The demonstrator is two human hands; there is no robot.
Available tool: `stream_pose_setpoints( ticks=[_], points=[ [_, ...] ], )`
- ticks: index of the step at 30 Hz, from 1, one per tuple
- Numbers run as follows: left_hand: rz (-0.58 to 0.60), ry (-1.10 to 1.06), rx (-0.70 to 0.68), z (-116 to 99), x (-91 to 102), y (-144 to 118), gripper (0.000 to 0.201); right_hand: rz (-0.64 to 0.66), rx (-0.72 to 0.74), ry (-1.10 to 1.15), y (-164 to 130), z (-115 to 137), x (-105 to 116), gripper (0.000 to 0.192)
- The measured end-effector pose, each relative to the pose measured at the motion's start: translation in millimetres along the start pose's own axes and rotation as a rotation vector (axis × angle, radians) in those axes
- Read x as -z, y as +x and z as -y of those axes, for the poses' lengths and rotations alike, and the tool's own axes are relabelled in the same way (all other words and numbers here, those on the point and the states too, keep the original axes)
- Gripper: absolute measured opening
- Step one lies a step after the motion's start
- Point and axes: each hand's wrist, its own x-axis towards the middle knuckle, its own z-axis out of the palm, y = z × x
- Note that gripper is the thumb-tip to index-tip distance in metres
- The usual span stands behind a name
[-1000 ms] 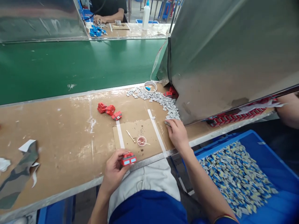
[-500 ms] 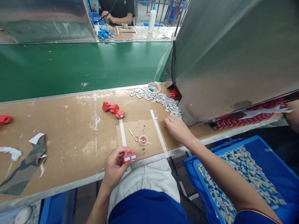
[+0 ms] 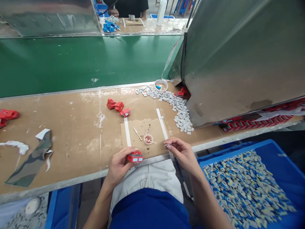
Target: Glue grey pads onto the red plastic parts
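Note:
My left hand (image 3: 119, 165) grips a small red plastic part with grey faces (image 3: 135, 157) at the bench's front edge. My right hand (image 3: 182, 152) pinches a small grey chip (image 3: 167, 145) between thumb and fingertips, just right of the cardboard mat (image 3: 145, 136). On the mat lie a thin wooden stick (image 3: 137, 134) and a small round dish (image 3: 148, 139). A curved heap of grey chips (image 3: 175, 106) runs along the bench behind my right hand. A few loose red parts (image 3: 118, 106) sit behind the mat.
A blue bin of grey chips (image 3: 250, 187) stands at the lower right. A large metal hood (image 3: 238, 57) overhangs rows of red parts (image 3: 252, 122). A tape roll (image 3: 161, 85), green conveyor belt (image 3: 71, 63), camouflage scrap (image 3: 30, 159) and more red parts (image 3: 8, 114) are around. Another person works across the belt.
My right hand has drawn back from the grey chip heap toward the front edge, now pinching one chip. The left hand keeps holding the red part.

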Motion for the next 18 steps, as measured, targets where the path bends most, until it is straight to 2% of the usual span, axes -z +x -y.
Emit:
stream_pose_setpoints(
  ticks=[3, 7, 14, 18],
  points=[
    [0.021, -0.022, 0.037, 1, 0.4, -2, 0.033, 0.006, -0.030, 0.150, -3, 0, -11, 0.024],
    [-0.008, -0.060, 0.067, -1, -0.9, -3, 0.029, -0.029, 0.023, 0.065, -6, -3, -16, 0.019],
    [-0.015, -0.098, 0.097, 0, -1.7, -4, 0.030, -0.124, 0.347, -0.657, 0, -11, 1, 0.013],
    [-0.002, -0.074, 0.088, 2, -1.2, -4, 0.033, -0.103, 0.491, -0.950, 4, -11, 11, 0.017]
  ],
)
